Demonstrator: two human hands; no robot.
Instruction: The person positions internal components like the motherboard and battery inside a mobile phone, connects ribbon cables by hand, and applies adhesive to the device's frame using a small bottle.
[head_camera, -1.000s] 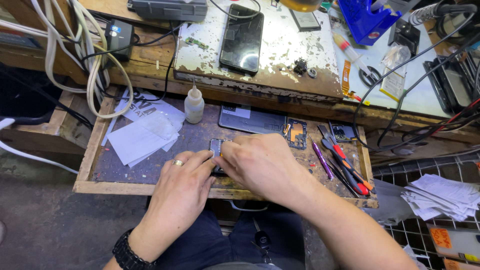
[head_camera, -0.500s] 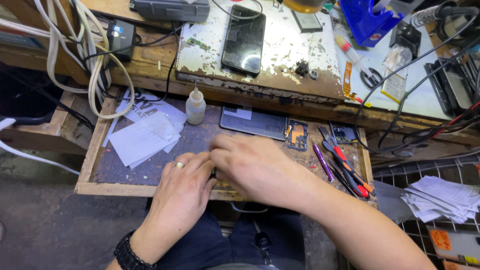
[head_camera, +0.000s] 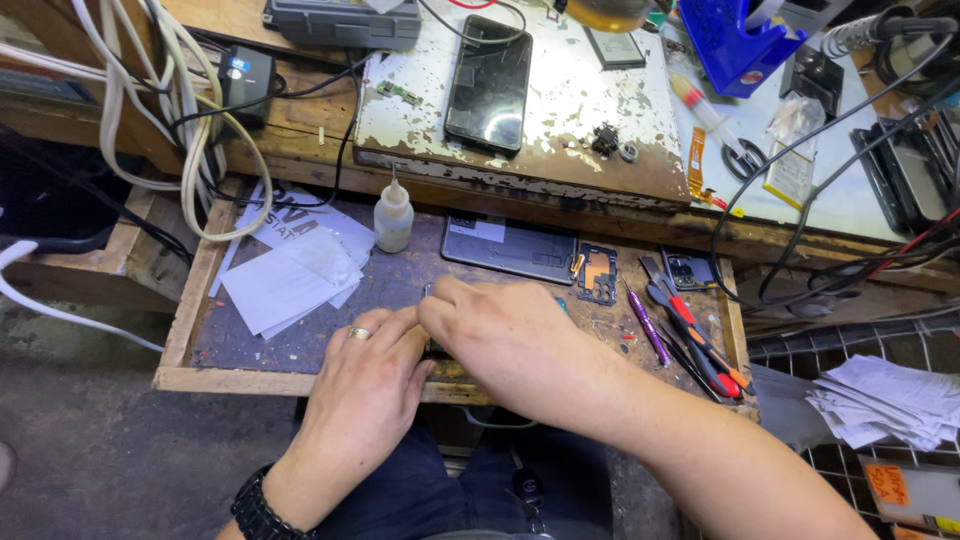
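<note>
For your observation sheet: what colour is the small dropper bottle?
Translucent white bottle, head view.

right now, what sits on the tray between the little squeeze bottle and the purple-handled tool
In the head view, between the squeeze bottle and the purple-handled tool lie a flat grey phone panel and a small dark inner frame piece.

Phone repair workshop: opened phone (head_camera: 510, 247), screwdrivers (head_camera: 690, 335), worn bench (head_camera: 560, 170).

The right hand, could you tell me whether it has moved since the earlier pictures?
Yes. The right hand has shifted slightly away from the person, toward the grey phone back panel, and now covers more of the small part. The left hand beside it has barely moved.
</note>
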